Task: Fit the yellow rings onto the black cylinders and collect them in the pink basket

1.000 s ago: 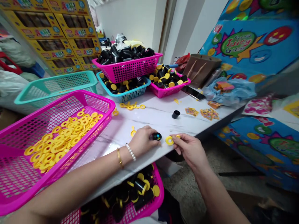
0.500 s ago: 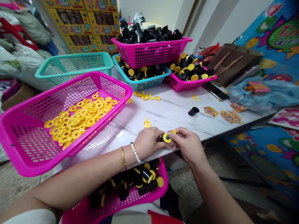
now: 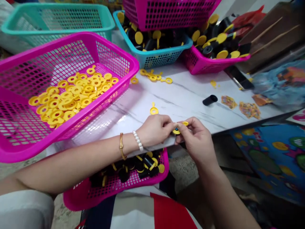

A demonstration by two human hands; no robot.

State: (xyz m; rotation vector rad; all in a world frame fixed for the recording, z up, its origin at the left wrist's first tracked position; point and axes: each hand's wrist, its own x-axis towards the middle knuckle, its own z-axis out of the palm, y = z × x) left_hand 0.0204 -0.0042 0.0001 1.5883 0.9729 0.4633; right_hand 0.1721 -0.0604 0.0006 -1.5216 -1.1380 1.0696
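My left hand (image 3: 156, 128), with a pearl bracelet and a gold bangle at the wrist, is closed, its thumb and finger pressed at a yellow ring-shaped cap (image 3: 176, 131). On the cap's other side my right hand (image 3: 196, 136) pinches it, and its small yellow tab pokes up between the fingers. A bit of dark blue or black shows in the ring's middle; the black part seen with it earlier is mostly hidden by my fingers. A loose yellow ring (image 3: 154, 110) lies on the table just beyond my left hand.
A pink basket (image 3: 102, 109) at left holds many yellow rings. Below the table edge, another pink basket (image 3: 143, 183) holds capped black tubes. Blue (image 3: 162, 58) and pink baskets stand behind. A black tube (image 3: 210, 100), sticker piles (image 3: 249, 109) and a phone (image 3: 239, 78) lie at right.
The camera view has tilted downward. My left fingers have moved from the black part's side onto the yellow cap. My right hand keeps its pinch on the cap.
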